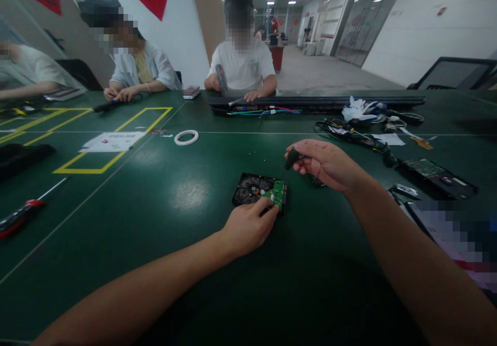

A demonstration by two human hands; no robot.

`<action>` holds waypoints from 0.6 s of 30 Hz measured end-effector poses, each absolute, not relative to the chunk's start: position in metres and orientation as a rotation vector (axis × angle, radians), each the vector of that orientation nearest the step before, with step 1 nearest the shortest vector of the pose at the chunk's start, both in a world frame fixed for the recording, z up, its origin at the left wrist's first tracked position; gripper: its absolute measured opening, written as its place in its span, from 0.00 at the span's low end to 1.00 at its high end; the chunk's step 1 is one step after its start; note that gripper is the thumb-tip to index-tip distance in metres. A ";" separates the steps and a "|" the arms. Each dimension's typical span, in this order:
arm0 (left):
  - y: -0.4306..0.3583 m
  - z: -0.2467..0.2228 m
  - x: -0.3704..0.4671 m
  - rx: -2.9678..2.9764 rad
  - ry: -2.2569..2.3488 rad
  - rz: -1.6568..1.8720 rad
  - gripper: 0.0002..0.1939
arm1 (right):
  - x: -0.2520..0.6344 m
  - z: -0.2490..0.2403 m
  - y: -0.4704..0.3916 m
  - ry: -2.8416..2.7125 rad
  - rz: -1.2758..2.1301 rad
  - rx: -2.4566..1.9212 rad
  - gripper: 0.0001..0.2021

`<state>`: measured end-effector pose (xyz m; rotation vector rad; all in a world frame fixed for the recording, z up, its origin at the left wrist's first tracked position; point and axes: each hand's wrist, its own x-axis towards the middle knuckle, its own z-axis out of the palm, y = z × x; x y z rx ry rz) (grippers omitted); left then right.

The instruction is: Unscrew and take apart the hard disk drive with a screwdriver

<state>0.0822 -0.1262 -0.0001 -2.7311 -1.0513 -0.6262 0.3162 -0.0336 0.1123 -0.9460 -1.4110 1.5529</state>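
Though under left hand (246,227), its grip unclear, hard drive (250,186) near dark tool (291,158) in right hand (328,163).

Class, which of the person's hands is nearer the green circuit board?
Left. The left hand touches the near part of the green circuit board; the right hand is apart from it, off to the right, holding a small dark object.
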 end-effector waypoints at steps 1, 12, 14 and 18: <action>-0.126 -0.001 0.082 -2.730 -1.050 -0.621 0.16 | 0.316 0.113 -0.034 -1.425 1.528 -0.971 0.10; -0.127 0.001 0.083 -2.734 -1.060 -0.609 0.16 | 0.312 0.109 -0.034 -1.475 1.306 -1.102 0.13; -0.127 0.001 0.083 -2.737 -1.063 -0.617 0.16 | 0.311 0.110 -0.034 -1.468 1.323 -1.104 0.10; -0.127 0.000 0.083 -2.743 -1.061 -0.618 0.16 | 0.310 0.111 -0.034 -1.464 1.333 -1.108 0.06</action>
